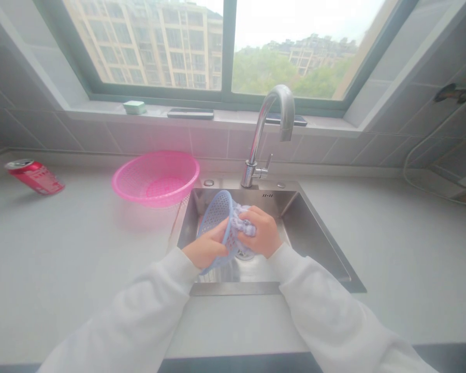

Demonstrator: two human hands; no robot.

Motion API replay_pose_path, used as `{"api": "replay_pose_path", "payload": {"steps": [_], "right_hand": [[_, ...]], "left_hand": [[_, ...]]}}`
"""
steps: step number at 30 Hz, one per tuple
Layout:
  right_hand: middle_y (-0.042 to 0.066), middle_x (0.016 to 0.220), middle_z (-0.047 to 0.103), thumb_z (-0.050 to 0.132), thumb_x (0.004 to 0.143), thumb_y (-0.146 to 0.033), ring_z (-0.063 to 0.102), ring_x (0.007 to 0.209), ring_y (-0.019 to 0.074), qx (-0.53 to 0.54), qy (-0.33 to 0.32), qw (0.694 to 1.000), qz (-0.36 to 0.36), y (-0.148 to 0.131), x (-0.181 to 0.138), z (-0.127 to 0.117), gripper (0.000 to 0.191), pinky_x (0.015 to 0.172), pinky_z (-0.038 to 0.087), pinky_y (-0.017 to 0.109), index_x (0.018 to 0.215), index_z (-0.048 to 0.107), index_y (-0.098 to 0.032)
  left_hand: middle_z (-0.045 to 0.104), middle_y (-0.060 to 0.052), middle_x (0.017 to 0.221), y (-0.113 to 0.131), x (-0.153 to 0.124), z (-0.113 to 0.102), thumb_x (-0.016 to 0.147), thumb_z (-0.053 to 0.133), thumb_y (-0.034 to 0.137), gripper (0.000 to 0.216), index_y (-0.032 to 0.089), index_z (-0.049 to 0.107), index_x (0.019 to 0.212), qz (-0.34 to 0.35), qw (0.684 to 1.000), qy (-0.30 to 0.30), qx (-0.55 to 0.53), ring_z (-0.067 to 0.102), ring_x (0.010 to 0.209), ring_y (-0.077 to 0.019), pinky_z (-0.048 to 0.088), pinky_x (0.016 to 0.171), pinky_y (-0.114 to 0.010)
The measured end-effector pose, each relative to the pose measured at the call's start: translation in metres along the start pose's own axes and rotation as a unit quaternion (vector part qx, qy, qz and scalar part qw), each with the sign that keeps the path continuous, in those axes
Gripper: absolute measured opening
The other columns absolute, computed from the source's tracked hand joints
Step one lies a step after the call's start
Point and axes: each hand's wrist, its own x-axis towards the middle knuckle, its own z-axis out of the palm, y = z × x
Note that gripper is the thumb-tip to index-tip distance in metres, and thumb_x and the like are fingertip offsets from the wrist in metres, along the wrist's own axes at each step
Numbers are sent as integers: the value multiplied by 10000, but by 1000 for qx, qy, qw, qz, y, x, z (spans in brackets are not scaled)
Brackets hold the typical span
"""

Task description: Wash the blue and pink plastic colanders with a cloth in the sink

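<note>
left hand: left hand [205,248] closed in a narrow grip, fingers wrapped over the rim of the blue plastic basket [215,223].
right hand: right hand [261,231] closed in a narrow grip on a crumpled cloth [243,224], pressing it against the basket's tilted inner side.
basket position: held tilted on edge above the steel sink [314,243], not touching the drain as far as can be seen.
sleeves: white sleeves [101,321] on both arms, reaching to the wrists.
sink surroundings: steel tap [256,142] at the back of the sink, its spout curving forward.
counter: pale counter [81,264] holds a pink plastic basket [155,178] left of the sink and a red can [34,177] lying on its side further left.
windowsill: small green block [134,107] and dark flat object [190,113].
</note>
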Motion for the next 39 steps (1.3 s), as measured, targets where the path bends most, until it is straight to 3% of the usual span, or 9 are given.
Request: {"api": "replay_pose_path", "payload": {"steps": [3,6,12,16,23,26,29,33,39], "right_hand": [[9,783,624,664,672,-273,579,689,170,19,-54,993,-99,-16,-8,10,182,626,437,281,851,680,-247],[5,768,621,655,673,-288,570,675,166,6,-66,991,-118,-18,-12,14,181,600,409,271,850,679,-256],[36,888,675,634,738,-283,645,792,201,-47,41,996,57,6,-1,-1,216,727,483,309,939,701,-238],[41,923,691,621,751,-284,663,854,224,-46,68,989,127,16,5,-5,215,772,504,331,945,700,-234],[6,818,660,727,665,-287,602,695,164,6,-84,993,-88,-20,-12,16,216,623,434,272,876,699,-253],[9,814,669,746,671,-317,607,707,167,-26,-87,990,-109,-26,-16,21,214,607,417,264,873,702,-262],[30,856,689,714,713,-320,641,765,184,-52,-23,998,-40,-17,-12,15,213,665,460,275,914,711,-252],[61,947,715,627,743,-313,676,863,231,-39,69,990,115,11,0,-1,252,792,512,342,962,716,-223],[5,727,662,569,678,-364,597,680,194,111,160,923,333,49,11,-10,252,671,479,325,839,677,-203]], "left_hand": [[705,-56,1210,7,-1,-2,617,772,42,848,314,573,1396,7,999,51,-1,660,1135,-268,502,921,-342],[704,-51,1219,11,-3,-4,620,748,29,877,335,548,1417,-11,998,60,14,654,1154,-274,507,912,-345],[634,-35,1402,8,-3,-2,548,589,-47,962,317,561,1438,-21,998,-48,40,523,1364,-290,357,1137,-410],[613,-36,1441,3,-1,-1,560,610,-36,967,326,548,1454,-25,998,-46,32,507,1378,-288,331,1154,-420],[710,-66,1188,14,-3,-7,581,727,6,859,277,584,1384,-3,996,87,3,669,1097,-270,513,886,-342],[696,-82,1223,18,-5,-7,589,744,39,850,267,584,1392,2,996,84,18,659,1131,-290,525,885,-351],[676,-72,1306,15,-5,-8,576,685,5,916,294,559,1436,-11,999,27,31,620,1237,-309,496,985,-390],[581,-69,1488,10,-5,-8,578,605,-52,962,290,536,1475,-17,996,-69,48,437,1456,-334,307,1196,-477],[434,-53,1623,5,-7,-14,650,661,-19,980,376,445,1521,-27,998,-58,-3,355,1514,-356,300,1198,-564]]}}
